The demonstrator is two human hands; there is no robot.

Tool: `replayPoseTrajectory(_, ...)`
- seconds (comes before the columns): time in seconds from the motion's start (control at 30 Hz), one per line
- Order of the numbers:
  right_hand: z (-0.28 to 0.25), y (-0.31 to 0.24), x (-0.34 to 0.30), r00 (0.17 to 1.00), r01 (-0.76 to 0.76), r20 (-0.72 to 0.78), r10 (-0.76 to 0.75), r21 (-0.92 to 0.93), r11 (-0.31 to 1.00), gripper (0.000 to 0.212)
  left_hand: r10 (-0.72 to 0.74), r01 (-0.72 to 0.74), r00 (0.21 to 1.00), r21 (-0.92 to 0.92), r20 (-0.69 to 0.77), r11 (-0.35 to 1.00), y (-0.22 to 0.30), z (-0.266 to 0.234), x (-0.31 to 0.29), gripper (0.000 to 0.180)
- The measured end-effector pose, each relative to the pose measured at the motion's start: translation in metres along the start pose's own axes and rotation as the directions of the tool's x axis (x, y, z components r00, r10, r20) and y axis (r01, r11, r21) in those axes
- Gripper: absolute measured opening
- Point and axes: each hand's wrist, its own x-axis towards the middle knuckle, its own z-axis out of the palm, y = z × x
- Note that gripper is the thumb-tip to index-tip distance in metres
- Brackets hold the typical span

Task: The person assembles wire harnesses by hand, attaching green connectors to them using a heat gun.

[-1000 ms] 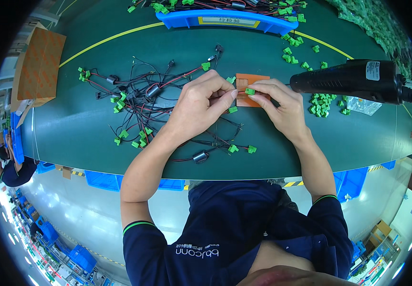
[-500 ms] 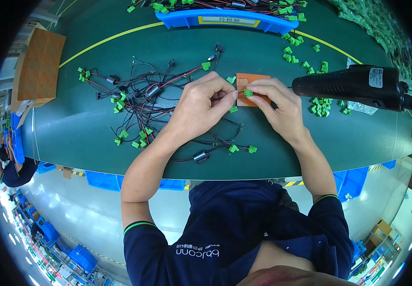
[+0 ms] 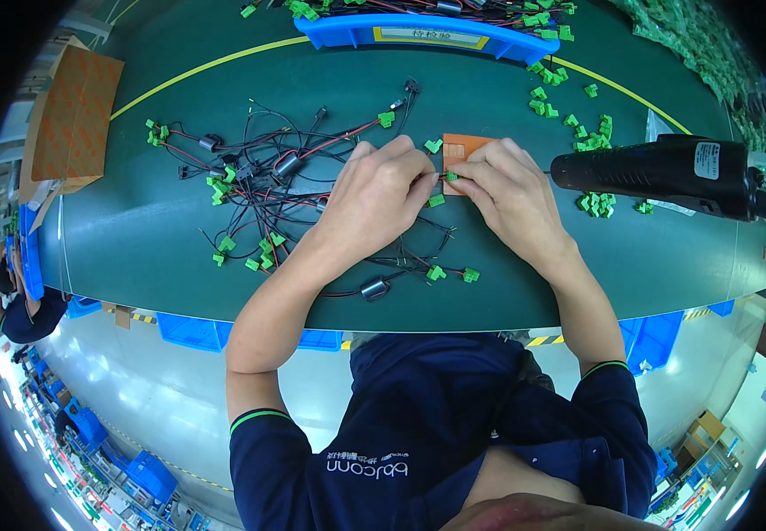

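Observation:
Thumb and forefinger of my left hand are pinched on a thin wire, mostly hidden by the fingers. Facing it, my right hand is closed on a small green terminal block, where the wire end meets it. Both hands are over an orange block with shallow recesses, partly covered by the right hand. A black electric screwdriver lies horizontally to the right, its thin bit pointing at the back of my right hand. Left of my left hand spreads a tangle of wire harnesses with green terminal blocks and dark cylinders.
Loose green terminal blocks lie around the screwdriver. At the far edge stands a blue bin with more harnesses behind its wall. A cardboard box is at the left, and green bubble wrap at the far right.
My right hand has moved slightly left and turned over the terminal block, bringing it nearer my left fingertips. The screwdriver sits a little nearer me. My left hand stays nearly in place.

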Motion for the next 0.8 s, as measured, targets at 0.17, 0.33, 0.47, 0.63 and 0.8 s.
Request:
replayPoseTrajectory(0.17,-0.040,-0.027,-0.017,0.959,0.183,-0.194,-0.208,-0.141,0.973,0.026,-0.015,0.015,1.000,0.015,0.008,1.000,-0.007,0.000,-0.003,0.010)
replayPoseTrajectory(0.33,-0.076,-0.011,0.013,0.403,0.240,-0.915,-0.014,0.091,0.966,0.074,-0.008,0.008,1.000,-0.015,0.029,1.000,-0.006,0.000,0.004,0.011)
replayPoseTrajectory(0.47,-0.077,-0.015,0.031,0.755,-0.036,-0.519,0.400,0.578,0.816,0.059,-0.026,0.030,0.998,-0.069,0.055,0.997,-0.014,0.000,0.008,0.011)
replayPoseTrajectory(0.63,-0.052,-0.019,0.045,0.880,0.252,-0.397,0.261,0.856,0.451,0.045,-0.024,0.026,0.997,-0.026,0.074,0.999,-0.012,0.000,0.009,0.012)
replayPoseTrajectory(0.8,-0.025,-0.029,0.054,0.881,0.332,-0.427,0.205,0.866,0.375,0.030,-0.028,0.029,0.999,-0.017,0.041,0.999,-0.012,0.003,0.007,0.012)
